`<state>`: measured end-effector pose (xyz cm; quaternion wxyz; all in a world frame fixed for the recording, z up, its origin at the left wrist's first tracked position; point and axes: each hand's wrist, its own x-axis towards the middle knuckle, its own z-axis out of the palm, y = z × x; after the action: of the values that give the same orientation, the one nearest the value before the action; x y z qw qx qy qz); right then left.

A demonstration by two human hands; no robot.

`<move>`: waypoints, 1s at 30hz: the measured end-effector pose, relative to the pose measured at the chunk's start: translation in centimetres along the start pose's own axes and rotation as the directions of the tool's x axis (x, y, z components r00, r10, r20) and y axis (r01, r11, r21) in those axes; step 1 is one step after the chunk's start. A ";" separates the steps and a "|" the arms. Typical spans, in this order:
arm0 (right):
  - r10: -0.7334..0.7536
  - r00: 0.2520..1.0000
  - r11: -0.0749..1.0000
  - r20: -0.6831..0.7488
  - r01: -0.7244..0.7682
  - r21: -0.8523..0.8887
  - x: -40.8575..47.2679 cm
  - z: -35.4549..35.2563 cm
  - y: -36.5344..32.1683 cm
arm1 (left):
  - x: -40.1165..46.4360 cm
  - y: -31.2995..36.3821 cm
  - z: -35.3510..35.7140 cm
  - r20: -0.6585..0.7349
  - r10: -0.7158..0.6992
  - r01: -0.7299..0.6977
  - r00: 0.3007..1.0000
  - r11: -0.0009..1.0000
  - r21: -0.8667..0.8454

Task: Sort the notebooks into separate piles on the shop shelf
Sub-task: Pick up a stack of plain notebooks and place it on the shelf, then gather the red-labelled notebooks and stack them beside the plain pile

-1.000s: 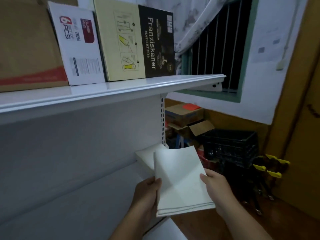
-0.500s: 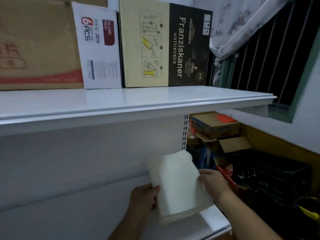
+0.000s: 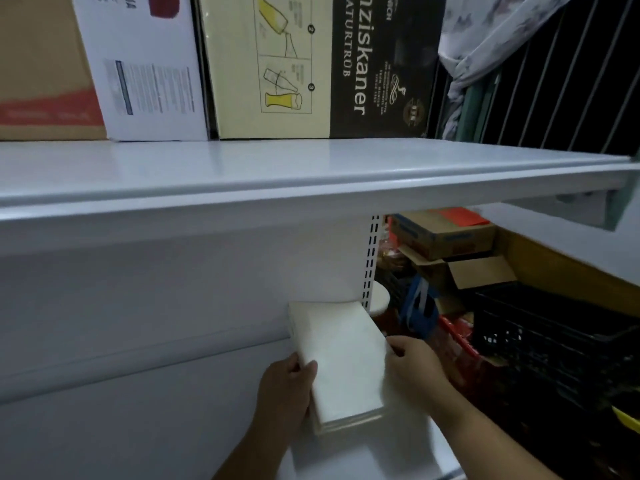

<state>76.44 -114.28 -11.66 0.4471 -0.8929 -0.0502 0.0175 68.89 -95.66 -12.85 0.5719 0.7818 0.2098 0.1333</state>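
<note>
A stack of plain white notebooks (image 3: pixel 341 362) lies on the lower white shelf (image 3: pixel 145 420), its far end against the shelf's back panel at the right end. My left hand (image 3: pixel 285 389) grips the stack's left edge, thumb on top. My right hand (image 3: pixel 414 368) holds the right edge, fingers curled at the side. The covers are blank, and thin page edges show at the near end.
The upper shelf (image 3: pixel 311 174) juts out overhead, carrying a brown carton (image 3: pixel 41 71), a white glass-set box (image 3: pixel 145 71) and a Franziskaner box (image 3: pixel 322 64). To the right stand cardboard boxes (image 3: pixel 446 237), a black plastic crate (image 3: pixel 550 341) and a barred window (image 3: pixel 571 81).
The notebooks moved from mid-air in front of the shelf down and back onto the lower shelf. Both hands followed, keeping their hold. My head came closer to the shelf.
</note>
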 end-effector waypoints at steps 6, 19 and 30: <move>-0.255 0.963 0.946 0.086 0.267 -0.182 -0.1 0.7 1.2 | -1.1 0.2 0.6 -0.046 0.061 -0.054 0.997 0.989 0.139; -0.331 0.875 0.386 0.353 0.467 -0.796 -1.4 -1.2 -3.0 | -4.4 1.9 -0.1 0.045 -0.089 0.057 0.995 0.876 0.479; -0.595 0.405 0.195 0.694 0.911 -0.364 -11.4 8.6 -14.2 | -11.9 5.9 -18.8 0.100 0.055 -0.099 0.993 -0.019 0.995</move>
<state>63.43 -100.23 -5.61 -0.0107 -0.8080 -0.5871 -0.0485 51.09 -87.15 -1.00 -0.1602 0.9680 0.1898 -0.0366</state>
